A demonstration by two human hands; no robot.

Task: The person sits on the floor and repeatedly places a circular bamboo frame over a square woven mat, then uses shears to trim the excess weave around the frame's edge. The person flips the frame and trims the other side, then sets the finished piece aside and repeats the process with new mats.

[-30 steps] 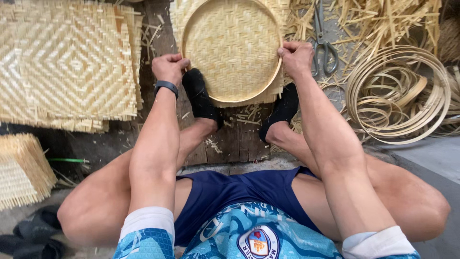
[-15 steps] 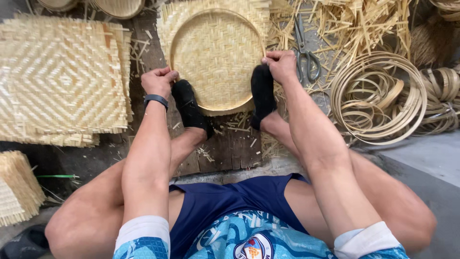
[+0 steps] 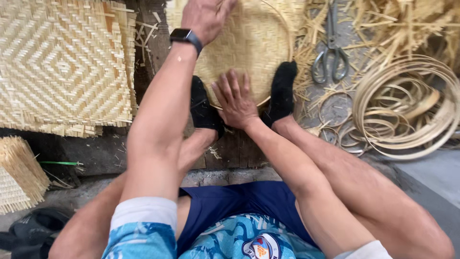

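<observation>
- At 10 o'clock I see the biggest thing, a stack of flat square woven mats point(image 3: 62, 62), lying on the dark plank floor point(image 3: 143, 72).
- At 3 o'clock there is a pile of coiled bamboo hoops point(image 3: 407, 110), well apart from both hands.
- At 12 o'clock lies the round woven tray point(image 3: 254, 43) with a thin hoop rim. It is held between two feet in black socks: the left foot point(image 3: 203, 108) at its 7 o'clock edge, the right foot point(image 3: 282, 91) at its 5 o'clock edge.
- At 8 o'clock, at the frame edge, I see a smaller bundle of woven pieces point(image 3: 17, 175).
- My left hand point(image 3: 206, 17) is at the top of the picture, palm down on the tray; the fingers are cut by the frame, so I cannot tell how far they are open. A dark wristband point(image 3: 184, 36) is on this wrist.
- My right hand point(image 3: 235, 98) is open, fingers spread flat, pressing on the near edge of the tray between the two feet. It grips nothing.
- At 1 o'clock a pair of metal scissors point(image 3: 330, 55) lies among loose bamboo scraps point(image 3: 383, 29), just beside the tray.
</observation>
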